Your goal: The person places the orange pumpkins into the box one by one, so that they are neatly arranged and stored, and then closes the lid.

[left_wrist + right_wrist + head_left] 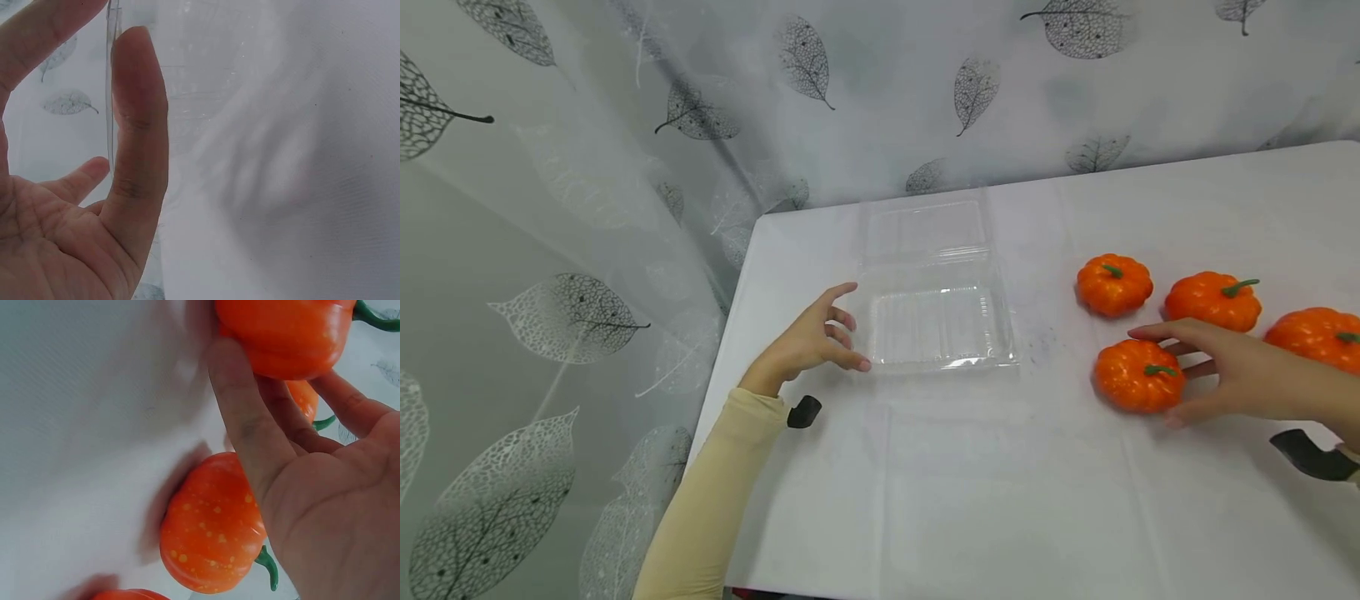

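Observation:
A clear plastic clamshell box lies unfolded on the white table, its lid toward the far edge. My left hand is at the box's left side, fingers spread and thumb by the near left corner; in the left wrist view the thumb overlaps the plastic rim, and contact is hard to tell. Around the right side of a small orange pumpkin with a green stem, my right hand has its fingers loosely bent. The thumb is extended near the pumpkin's underside in the right wrist view, and a gap separates palm from pumpkin.
Further orange pumpkins stand close by: one behind, one beyond my right hand, and one at the right edge. A leaf-patterned curtain hangs along the table's back and left sides.

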Tool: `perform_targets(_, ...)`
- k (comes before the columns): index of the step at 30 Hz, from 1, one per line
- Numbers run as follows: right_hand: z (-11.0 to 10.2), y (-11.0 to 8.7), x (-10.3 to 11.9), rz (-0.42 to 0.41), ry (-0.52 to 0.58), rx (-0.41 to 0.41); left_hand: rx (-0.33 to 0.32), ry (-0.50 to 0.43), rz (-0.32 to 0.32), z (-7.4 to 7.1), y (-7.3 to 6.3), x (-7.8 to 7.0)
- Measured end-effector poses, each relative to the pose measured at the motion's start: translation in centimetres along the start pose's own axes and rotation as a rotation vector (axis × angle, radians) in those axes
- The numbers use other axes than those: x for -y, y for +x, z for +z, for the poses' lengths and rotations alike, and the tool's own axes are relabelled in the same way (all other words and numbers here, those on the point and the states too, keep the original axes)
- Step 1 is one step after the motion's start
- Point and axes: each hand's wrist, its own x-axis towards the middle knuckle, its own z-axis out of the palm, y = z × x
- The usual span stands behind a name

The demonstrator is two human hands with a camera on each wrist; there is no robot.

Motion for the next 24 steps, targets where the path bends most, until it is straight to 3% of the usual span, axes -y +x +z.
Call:
perform_targets(12,1.0,0.7,-0.1,-0.012,-0.034,-0.046,0.008,-0.051,0.025,-0.1,0.2,0.5)
perform_targets(18,1.4,0.7,0.1,-0.067,-0.028,-0.083,0.006,-0.068,0.030,-0.1,0.0,0.5)
perform_targets(24,1.9,0.8,0.1,-0.133,0.044,-0.078,0.002,-0.075,0.030,0.0,0.0,0.5)
